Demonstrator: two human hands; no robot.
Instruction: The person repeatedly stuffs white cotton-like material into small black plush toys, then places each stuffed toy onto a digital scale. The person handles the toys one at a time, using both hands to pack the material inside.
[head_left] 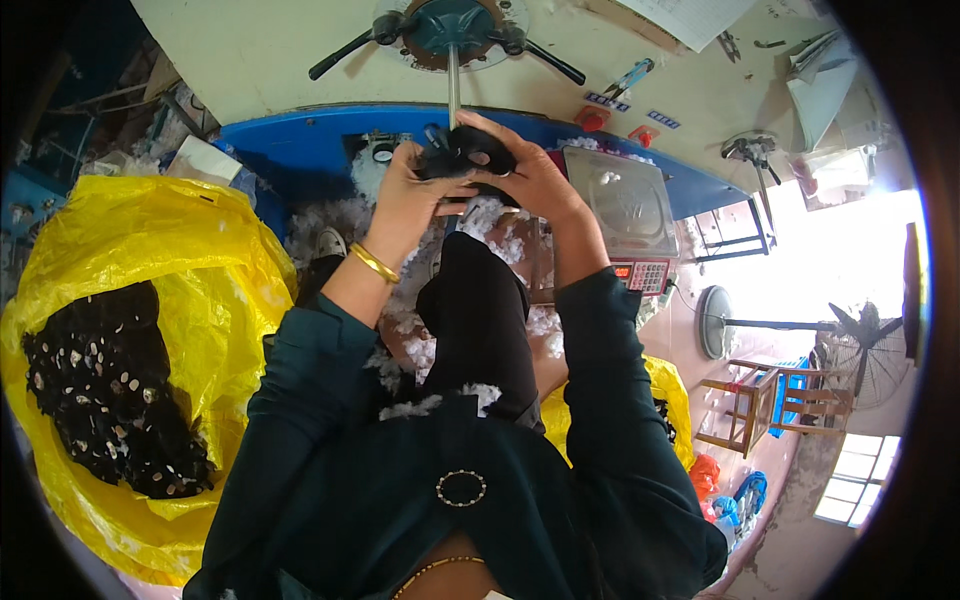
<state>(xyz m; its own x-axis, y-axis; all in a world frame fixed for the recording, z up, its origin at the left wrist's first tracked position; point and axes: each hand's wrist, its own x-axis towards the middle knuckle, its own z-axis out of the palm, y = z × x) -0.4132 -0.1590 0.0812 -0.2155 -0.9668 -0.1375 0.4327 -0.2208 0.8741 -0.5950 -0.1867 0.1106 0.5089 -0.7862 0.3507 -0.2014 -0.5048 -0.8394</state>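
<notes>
Both my hands are closed around a small black fabric piece (468, 152), a soft plush-like skin whose exact shape I cannot make out. It sits at the lower end of a thin metal tube (453, 88) that comes out of the machine mount on the cream panel. My left hand (397, 205), with a gold bangle at the wrist, grips its left side. On the right side, my right hand (540, 180) holds it with fingers bent over the top. White fluffy stuffing (485, 217) lies just below the hands.
A large yellow sack (230, 270) at left holds many black pieces with pale spots (100, 385). Beside my right forearm stands a scale (622, 205) with a red display. Another yellow sack (665, 390), a wooden stool (740, 410) and a standing fan (865, 350) are at right.
</notes>
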